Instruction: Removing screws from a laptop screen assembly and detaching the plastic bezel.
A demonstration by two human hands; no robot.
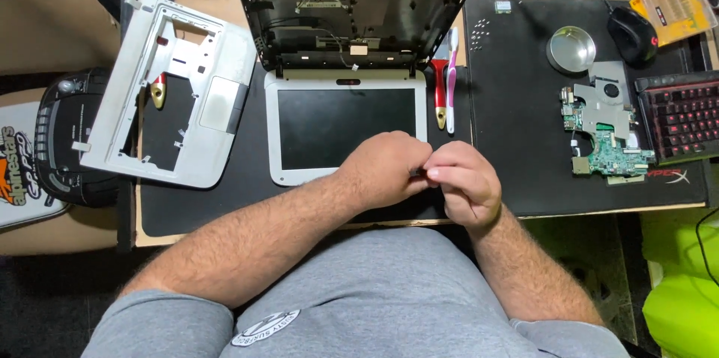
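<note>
A small opened laptop lies on a black mat: its white-framed screen point(344, 126) faces up and its dark, emptied base shell point(352, 10) stands behind it. My left hand point(386, 167) and my right hand point(464, 182) meet just below the screen's lower right corner, fingers pinched together over something small and dark that I cannot make out. To the right of the screen lie a red-handled screwdriver point(440, 96) and a pink and white toothbrush point(451, 81).
A grey palmrest frame point(176, 96) rests at the left, over a gold-tipped tool point(158, 92). On the right mat sit a green circuit board point(607, 129), a round metal tin point(571, 49), a mouse point(633, 34), a red-lit keyboard point(681, 114) and a yellow bit case point(672, 11).
</note>
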